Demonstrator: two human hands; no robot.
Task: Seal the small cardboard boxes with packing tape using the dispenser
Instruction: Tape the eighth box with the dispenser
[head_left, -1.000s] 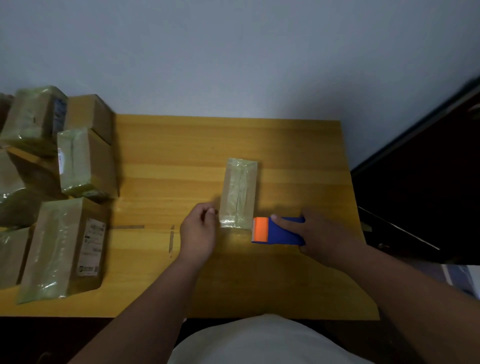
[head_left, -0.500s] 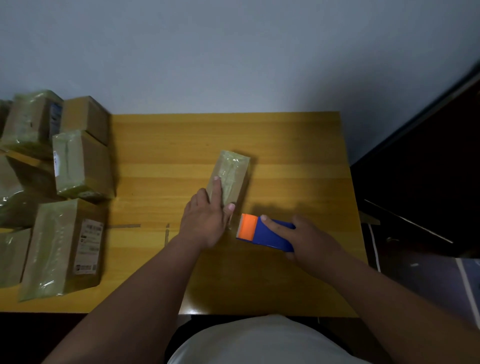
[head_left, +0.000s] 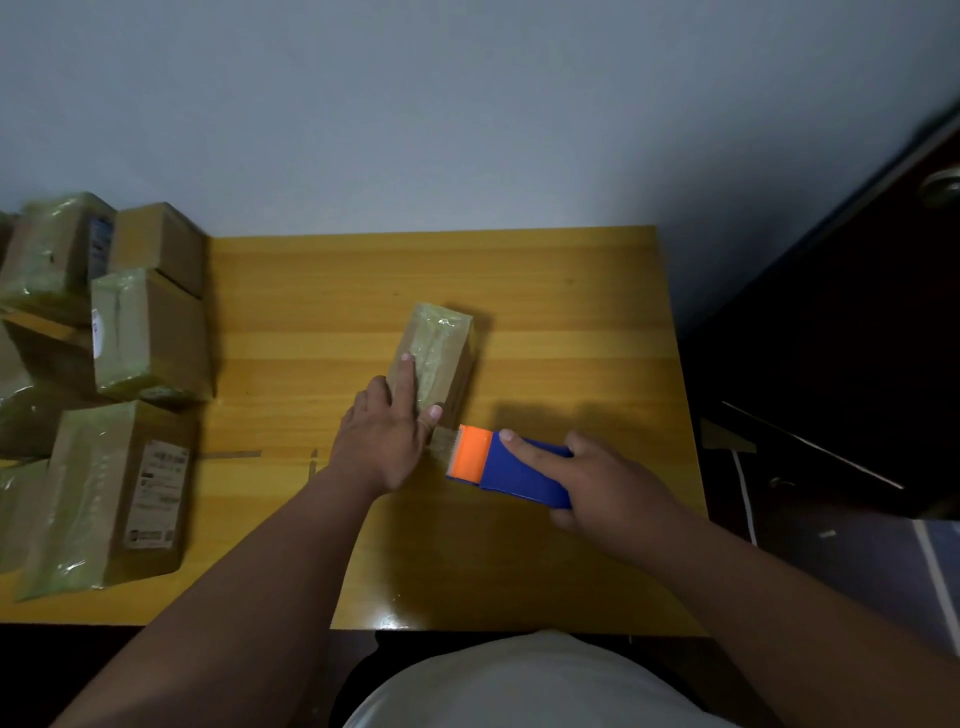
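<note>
While the small box (head_left: 434, 364) is lying tilted near the middle of the table (head_left: 519, 545), well apart from the pile of taped boxes (head_left: 119, 374) crowding the left edge, the left hand (head_left: 384, 441) is pressing down on its top with straight fingers, thumb at the near end. The right hand (head_left: 602, 483) is gripping the blue dispenser (head_left: 511, 467), its orange blade end sitting just beside the box's near end. The box is looking light and stiff, its taped skin probably slick, so pinning it flat from above seems wiser than pinching its sides.
</note>
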